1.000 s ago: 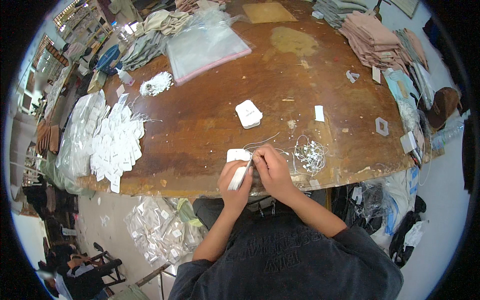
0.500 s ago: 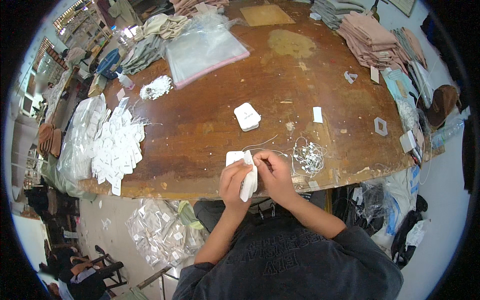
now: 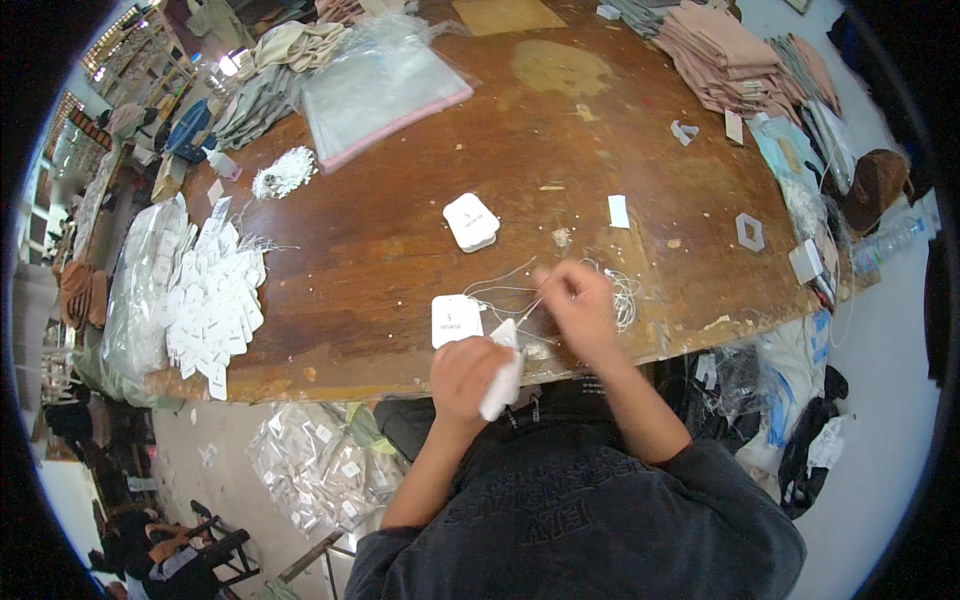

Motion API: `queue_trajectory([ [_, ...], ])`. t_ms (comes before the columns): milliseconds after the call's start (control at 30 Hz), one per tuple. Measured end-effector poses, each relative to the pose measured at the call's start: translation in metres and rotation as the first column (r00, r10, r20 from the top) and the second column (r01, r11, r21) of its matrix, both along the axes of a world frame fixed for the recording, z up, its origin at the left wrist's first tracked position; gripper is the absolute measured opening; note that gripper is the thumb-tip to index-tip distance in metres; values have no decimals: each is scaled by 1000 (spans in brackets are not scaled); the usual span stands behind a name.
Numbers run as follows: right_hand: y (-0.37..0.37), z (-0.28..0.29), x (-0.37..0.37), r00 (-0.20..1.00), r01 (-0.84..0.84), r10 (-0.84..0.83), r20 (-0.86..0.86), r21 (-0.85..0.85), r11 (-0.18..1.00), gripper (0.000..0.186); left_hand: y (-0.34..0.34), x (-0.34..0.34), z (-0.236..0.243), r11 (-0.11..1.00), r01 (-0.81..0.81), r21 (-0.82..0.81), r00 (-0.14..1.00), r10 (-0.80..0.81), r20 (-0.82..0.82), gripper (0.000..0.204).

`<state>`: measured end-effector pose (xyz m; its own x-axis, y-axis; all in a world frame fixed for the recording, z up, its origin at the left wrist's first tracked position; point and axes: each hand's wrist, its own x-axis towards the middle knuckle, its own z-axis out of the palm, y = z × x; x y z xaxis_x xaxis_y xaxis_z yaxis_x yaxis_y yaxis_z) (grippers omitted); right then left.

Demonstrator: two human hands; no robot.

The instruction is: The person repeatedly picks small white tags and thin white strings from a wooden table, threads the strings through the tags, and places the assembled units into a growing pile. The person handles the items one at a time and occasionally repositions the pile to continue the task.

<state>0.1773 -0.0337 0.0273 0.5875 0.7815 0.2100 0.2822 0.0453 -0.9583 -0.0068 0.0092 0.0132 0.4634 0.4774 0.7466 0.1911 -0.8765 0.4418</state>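
My left hand [image 3: 462,378] grips a small stack of white tags [image 3: 502,390] at the table's front edge. My right hand [image 3: 580,308], blurred, is up and to the right, fingers pinched on a thin white string [image 3: 530,316] that runs down toward those tags. A white tag card [image 3: 455,320] lies just behind my left hand, with loose strings around it. A tangle of white strings [image 3: 624,300] lies beside my right hand, partly hidden by it. Farther back sits another stack of rounded white tags [image 3: 470,222].
The wooden table [image 3: 370,230] holds a heap of tags [image 3: 210,300] at left, plastic bags [image 3: 380,95] and folded cloth [image 3: 260,100] behind, and pink garments [image 3: 720,55] at back right. A bottle [image 3: 890,240] is at far right; another person [image 3: 135,550] is at lower left.
My right hand has lifted away from the tag stack, up and to the right, drawing string. My left hand has moved slightly down with the tags, uncovering the card on the table.
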Motion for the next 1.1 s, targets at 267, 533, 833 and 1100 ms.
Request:
queue_trajectory([
  [267,-18,10,78,669,167,-5,743,-143,976,14,21,1,3,500,24,-865,917,333,218,26],
  [533,-17,4,74,799,73,7,601,-108,991,12,29,-12,-3,568,7,-823,845,437,309,27],
  [833,-21,37,50,955,4,31,-294,116,993,13,8,-4,11,510,311,-802,908,90,409,20],
  [1100,-19,15,-16,919,-352,362,-154,91,932,22,-5,10,13,109,514,-851,853,-166,494,47],
])
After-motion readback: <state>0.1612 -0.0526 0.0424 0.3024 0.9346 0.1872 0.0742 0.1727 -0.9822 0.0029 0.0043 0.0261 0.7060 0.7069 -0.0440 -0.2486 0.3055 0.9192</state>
